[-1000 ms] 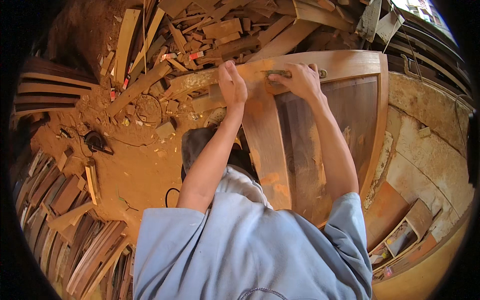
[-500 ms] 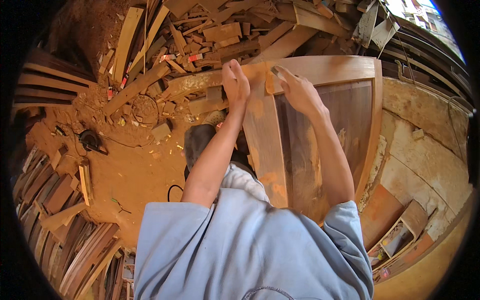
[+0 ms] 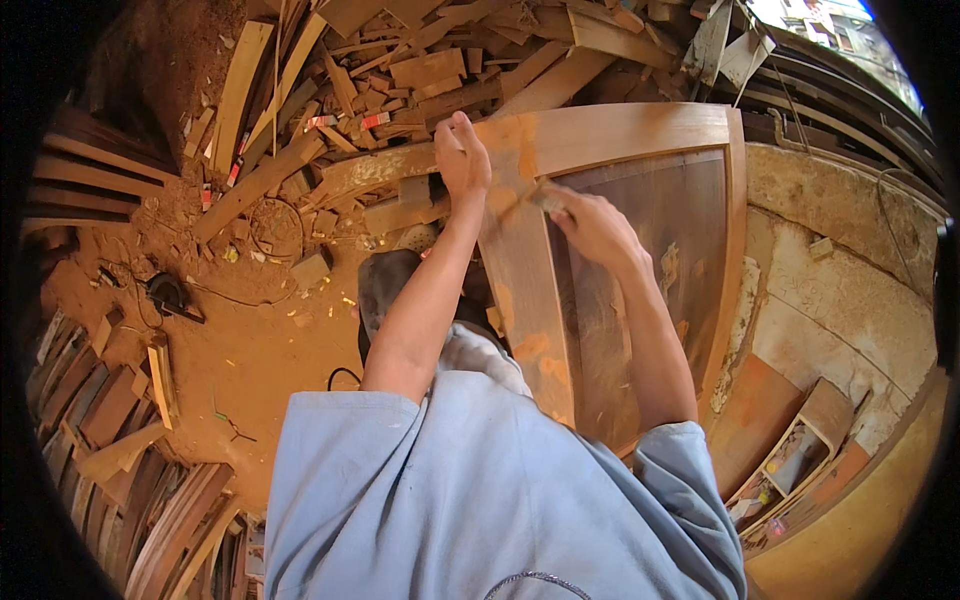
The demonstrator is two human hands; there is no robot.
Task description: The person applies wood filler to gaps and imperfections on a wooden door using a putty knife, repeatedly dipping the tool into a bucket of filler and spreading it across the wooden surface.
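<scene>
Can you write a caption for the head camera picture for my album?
Left hand steadies a wooden door frame while right hand works its corner.
</scene>
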